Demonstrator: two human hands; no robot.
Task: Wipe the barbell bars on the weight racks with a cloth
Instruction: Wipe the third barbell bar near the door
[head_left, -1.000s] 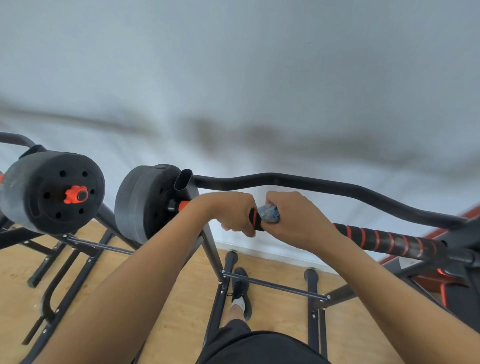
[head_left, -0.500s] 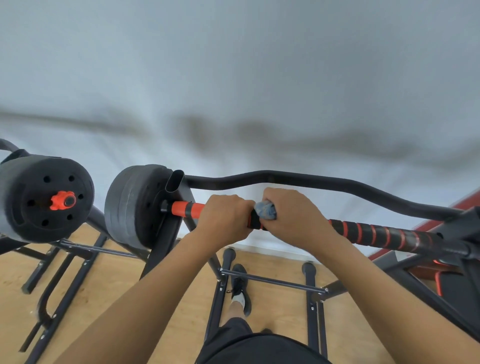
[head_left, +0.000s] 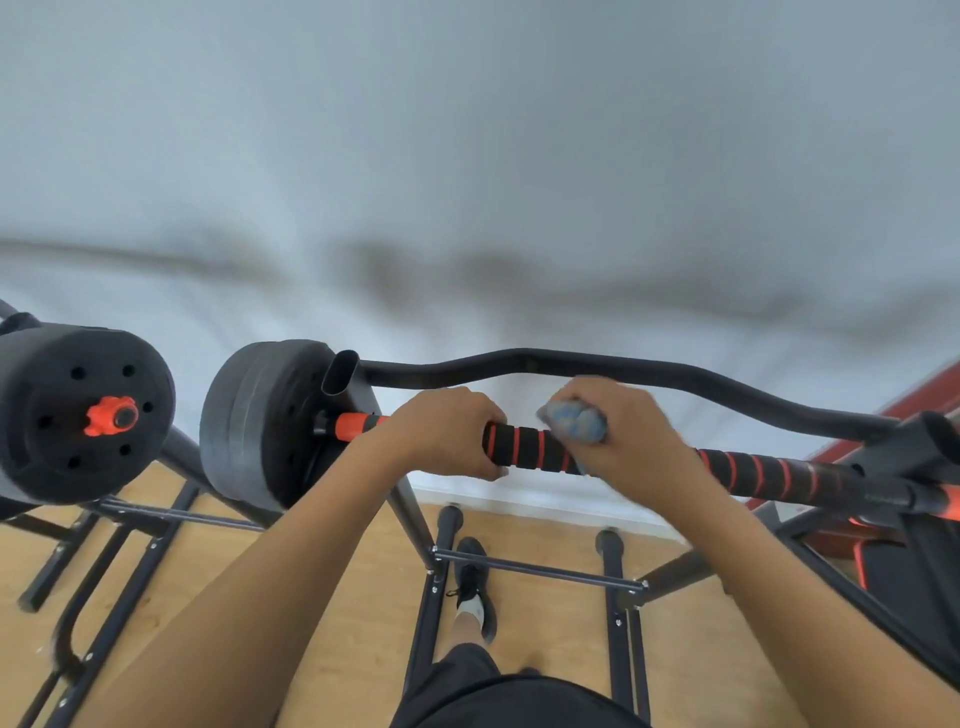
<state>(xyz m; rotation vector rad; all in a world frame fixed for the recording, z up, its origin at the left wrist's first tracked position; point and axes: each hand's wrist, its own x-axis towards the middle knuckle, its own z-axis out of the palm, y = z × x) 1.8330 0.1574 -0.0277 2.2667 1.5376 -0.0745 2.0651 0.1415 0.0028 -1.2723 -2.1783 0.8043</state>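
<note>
The barbell bar runs left to right; fingers of the left hand grip it bare, those of the right hand clamp the cloth round it, most of its length lying rightward.

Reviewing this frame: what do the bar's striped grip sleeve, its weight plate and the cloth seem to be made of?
The grip sleeve looks like soft foam: matte black, red spiral stripes, no metallic glint. The weight plate is dull black with moulded ridges, probably plastic or rubber shell; core unseen. The cloth is bunched blue-grey fabric, perhaps microfibre; blur leaves it open.
</note>
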